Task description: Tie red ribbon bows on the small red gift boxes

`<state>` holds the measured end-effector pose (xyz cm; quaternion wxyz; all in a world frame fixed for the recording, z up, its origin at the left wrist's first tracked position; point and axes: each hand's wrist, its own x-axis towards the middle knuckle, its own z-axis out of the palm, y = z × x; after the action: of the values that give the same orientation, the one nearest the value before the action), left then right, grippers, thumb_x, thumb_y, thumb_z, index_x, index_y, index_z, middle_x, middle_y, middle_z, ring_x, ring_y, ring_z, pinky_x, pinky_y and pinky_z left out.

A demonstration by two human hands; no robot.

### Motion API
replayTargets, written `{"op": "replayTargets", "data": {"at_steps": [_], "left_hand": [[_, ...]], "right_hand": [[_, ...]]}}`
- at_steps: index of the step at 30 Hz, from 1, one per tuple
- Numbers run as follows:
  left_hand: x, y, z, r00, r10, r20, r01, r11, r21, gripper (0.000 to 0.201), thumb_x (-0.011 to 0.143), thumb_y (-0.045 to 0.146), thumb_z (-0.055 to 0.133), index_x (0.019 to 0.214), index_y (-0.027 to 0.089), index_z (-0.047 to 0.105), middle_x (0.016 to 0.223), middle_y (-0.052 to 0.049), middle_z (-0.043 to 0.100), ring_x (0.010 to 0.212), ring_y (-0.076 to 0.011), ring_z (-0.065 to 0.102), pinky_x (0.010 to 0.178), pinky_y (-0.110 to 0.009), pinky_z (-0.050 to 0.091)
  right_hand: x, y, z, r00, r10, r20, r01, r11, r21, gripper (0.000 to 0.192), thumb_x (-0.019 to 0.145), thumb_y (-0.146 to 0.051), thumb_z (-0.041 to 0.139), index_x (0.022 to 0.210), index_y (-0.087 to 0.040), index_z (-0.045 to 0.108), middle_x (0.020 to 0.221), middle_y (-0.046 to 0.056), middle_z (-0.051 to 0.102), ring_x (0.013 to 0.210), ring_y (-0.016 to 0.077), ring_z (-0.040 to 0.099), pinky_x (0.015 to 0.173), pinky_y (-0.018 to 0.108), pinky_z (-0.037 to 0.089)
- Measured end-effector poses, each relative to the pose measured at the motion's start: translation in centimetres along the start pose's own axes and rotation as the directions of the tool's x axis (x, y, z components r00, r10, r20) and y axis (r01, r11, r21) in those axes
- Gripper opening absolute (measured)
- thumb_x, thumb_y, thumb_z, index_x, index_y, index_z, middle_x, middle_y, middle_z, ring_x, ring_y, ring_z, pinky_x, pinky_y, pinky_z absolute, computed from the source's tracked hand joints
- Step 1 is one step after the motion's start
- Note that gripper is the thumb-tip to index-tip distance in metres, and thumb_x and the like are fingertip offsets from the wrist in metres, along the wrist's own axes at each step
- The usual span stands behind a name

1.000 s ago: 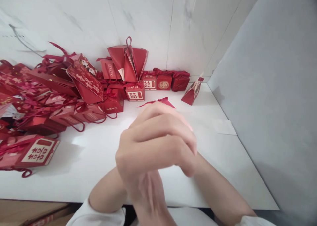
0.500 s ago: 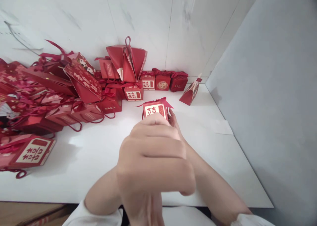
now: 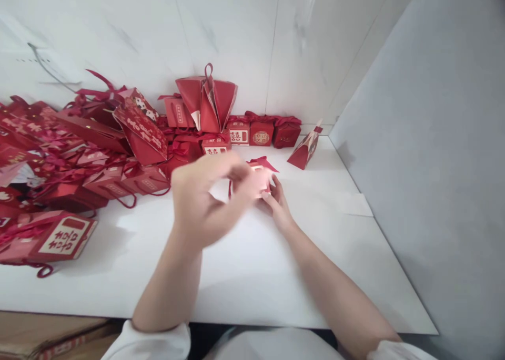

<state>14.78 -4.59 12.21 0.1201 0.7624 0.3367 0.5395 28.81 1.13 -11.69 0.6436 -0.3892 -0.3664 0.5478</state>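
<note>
A small red gift box (image 3: 237, 185) with a red ribbon bow (image 3: 265, 164) on top stands on the white table in front of me. My right hand (image 3: 277, 201) grips its right side, thumb on the near face and fingers round the far side. Raised between the camera and the box is my left hand (image 3: 213, 197), blurred, its fingers curled and the thumb pressed towards them. Its fingertips overlap the box from this angle and cover much of the front. What the left fingers hold, if anything, is hidden.
Many red gift boxes (image 3: 144, 178) with ribbons and cords are heaped to the left. A row of small boxes (image 3: 261, 134) lines the back wall, a folded red carton (image 3: 209, 105) on top. One triangular box (image 3: 304, 148) stands at back right, near a grey side panel (image 3: 434, 139).
My left hand has swung up and left from a fist low over the table, its wrist now turned. The right hand stays at the box. The view has shifted slightly.
</note>
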Motion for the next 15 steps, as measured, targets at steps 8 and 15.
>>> {"op": "replayTargets", "data": {"at_steps": [8, 15], "left_hand": [[-2.6, -10.0, 0.2, 0.735, -0.622, 0.270, 0.511, 0.770, 0.383, 0.043, 0.084, 0.058, 0.054, 0.080, 0.019, 0.072, 0.079, -0.008, 0.073, 0.082, -0.0279, 0.068, 0.076, -0.035, 0.050], [-9.5, -12.4, 5.9, 0.684, -0.654, 0.323, 0.714, 0.691, -0.112, 0.072, 0.072, 0.047, 0.073, 0.135, 0.021, 0.049, 0.131, -0.013, 0.061, 0.118, -0.0322, 0.059, 0.095, -0.043, 0.050]], "right_hand": [[-1.1, -1.8, 1.2, 0.943, -0.331, -0.018, 0.305, 0.887, -0.346, 0.100, 0.077, -0.049, 0.072, 0.153, -0.025, 0.012, 0.150, 0.019, 0.034, 0.130, 0.0303, 0.050, 0.098, 0.050, 0.051], [-2.6, -2.9, 1.7, 0.777, -0.615, 0.135, 0.533, 0.528, -0.661, 0.102, 0.075, -0.038, 0.075, 0.154, -0.023, 0.011, 0.148, 0.019, 0.032, 0.138, 0.0351, 0.036, 0.109, 0.058, 0.040]]}}
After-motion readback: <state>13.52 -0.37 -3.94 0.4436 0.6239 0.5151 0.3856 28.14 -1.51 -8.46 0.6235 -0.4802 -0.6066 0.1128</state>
